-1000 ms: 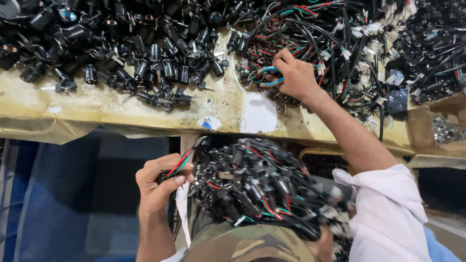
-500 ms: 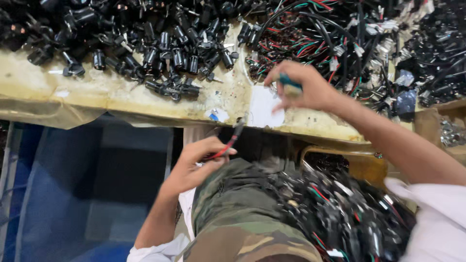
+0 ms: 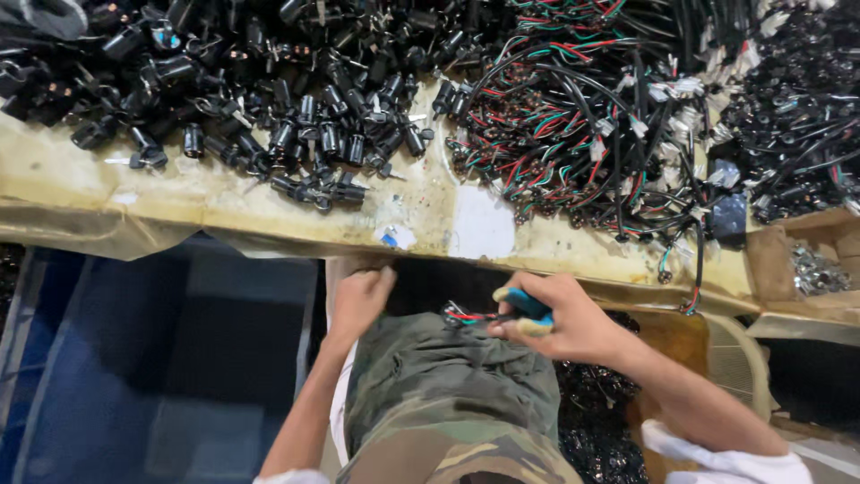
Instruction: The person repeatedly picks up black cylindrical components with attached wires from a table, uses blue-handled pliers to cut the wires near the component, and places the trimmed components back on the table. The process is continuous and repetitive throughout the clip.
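My right hand (image 3: 573, 318) is closed around a small tool with blue and yellow handles (image 3: 527, 309), held over my lap just below the table edge. The tool's tip meets a short bundle of red, green and black wires (image 3: 464, 315). My left hand (image 3: 360, 300) is curled in a fist beside that bundle, at the edge of my camouflage trousers (image 3: 448, 394); whether it grips the wires is hidden.
A worn yellowish table (image 3: 224, 202) carries a heap of black cylindrical connectors (image 3: 269, 99) at left and tangled coloured wire harnesses (image 3: 591, 125) at right. A cardboard box of small metal parts (image 3: 815, 269) stands far right. A basket of black harnesses (image 3: 600, 421) sits by my right knee, a blue crate (image 3: 161, 358) at left.
My right hand has come down from the wire pile on the table to my lap, carrying the tool. My left hand has shifted right toward it. The harness heap on my lap is gone.
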